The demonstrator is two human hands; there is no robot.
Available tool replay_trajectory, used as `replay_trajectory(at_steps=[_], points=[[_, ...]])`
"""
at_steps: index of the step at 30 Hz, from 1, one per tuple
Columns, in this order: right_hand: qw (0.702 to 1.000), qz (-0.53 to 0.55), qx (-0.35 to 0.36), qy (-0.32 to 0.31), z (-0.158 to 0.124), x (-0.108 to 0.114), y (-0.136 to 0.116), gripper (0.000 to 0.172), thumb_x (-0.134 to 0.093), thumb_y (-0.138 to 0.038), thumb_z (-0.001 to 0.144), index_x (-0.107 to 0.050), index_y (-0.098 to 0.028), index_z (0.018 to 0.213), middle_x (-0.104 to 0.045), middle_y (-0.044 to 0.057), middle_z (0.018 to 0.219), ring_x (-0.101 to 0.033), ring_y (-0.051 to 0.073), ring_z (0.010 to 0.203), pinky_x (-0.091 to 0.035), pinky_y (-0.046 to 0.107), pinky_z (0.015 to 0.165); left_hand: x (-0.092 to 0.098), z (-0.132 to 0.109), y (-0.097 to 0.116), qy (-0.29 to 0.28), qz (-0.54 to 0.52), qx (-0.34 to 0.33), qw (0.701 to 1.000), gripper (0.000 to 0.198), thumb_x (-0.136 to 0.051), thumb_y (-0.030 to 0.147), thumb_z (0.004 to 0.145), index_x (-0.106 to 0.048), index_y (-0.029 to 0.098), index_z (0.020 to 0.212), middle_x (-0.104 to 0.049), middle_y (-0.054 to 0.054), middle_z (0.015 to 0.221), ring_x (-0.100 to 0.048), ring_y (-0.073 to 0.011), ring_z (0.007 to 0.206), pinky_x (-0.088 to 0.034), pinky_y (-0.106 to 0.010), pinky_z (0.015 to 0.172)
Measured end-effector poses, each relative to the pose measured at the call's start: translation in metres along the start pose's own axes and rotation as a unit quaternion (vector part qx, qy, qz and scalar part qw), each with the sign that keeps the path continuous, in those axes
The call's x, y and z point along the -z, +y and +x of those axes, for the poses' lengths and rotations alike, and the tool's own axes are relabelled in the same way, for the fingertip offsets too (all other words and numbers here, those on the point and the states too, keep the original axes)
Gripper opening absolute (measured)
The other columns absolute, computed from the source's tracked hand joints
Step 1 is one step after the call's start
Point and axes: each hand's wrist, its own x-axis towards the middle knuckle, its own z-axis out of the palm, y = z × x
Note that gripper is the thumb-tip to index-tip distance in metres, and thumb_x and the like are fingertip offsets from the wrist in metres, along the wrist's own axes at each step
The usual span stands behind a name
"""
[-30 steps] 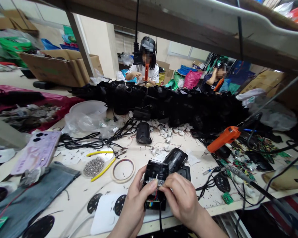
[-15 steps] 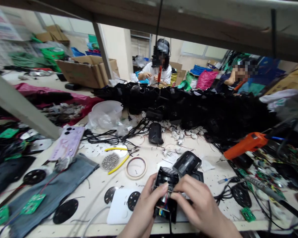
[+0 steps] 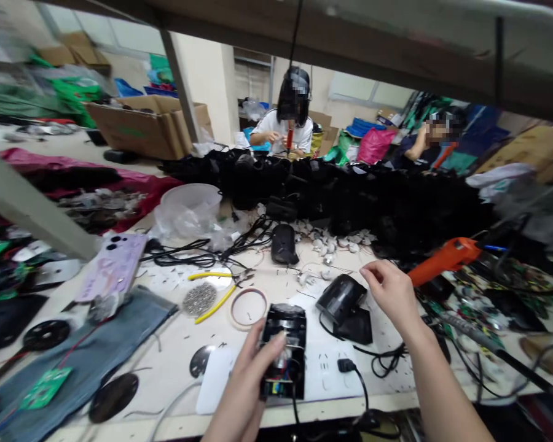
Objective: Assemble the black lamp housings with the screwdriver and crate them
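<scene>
My left hand is closed around an open black plastic housing, its thumb pressed inside. Wires and a small circuit board show at the housing's near end, and a black cable runs out toward the table edge. To the right, my right hand is raised with thumb and forefinger pinched together; what is between them, if anything, is too small to tell. Just left of that hand lies a black curved cover. Behind the hand is an orange electric screwdriver.
Left of the housing lie a tape roll, yellow-handled pliers and a pile of small screws. A power strip with a plug sits near the front edge. Black parts are heaped at the back; two people sit beyond.
My right hand has left the housing and moved right and away from me, past the black cover. The left hand still holds the housing, now slightly farther left in view.
</scene>
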Motion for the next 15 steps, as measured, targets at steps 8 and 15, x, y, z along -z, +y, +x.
replay_trajectory(at_steps=[8, 15], points=[[0.993, -0.059, -0.101, 0.002, -0.039, 0.017, 0.045, 0.019, -0.053, -0.029, 0.085, -0.065, -0.019, 0.074, -0.065, 0.006, 0.073, -0.061, 0.021, 0.071, -0.046, 0.032, 0.07, 0.006, 0.019, 0.007, -0.004, 0.038, 0.014, 0.999, 0.069, -0.08, 0.033, 0.065, -0.055, 0.026, 0.129, -0.075, -0.002, 0.088, -0.071, -0.0213, 0.077, -0.053, -0.025, 0.064], [0.99, -0.05, -0.118, -0.053, -0.049, -0.006, 0.052, 0.025, -0.055, -0.012, 0.08, -0.07, -0.019, 0.099, -0.064, 0.007, 0.095, -0.062, 0.018, 0.077, -0.047, 0.029, 0.077, -0.007, 0.024, -0.001, -0.029, 0.084, 0.059, 0.994, 0.071, -0.081, 0.034, 0.064, -0.054, 0.024, 0.129, -0.072, 0.0, 0.072, -0.068, -0.0189, 0.063, -0.051, -0.025, 0.058]])
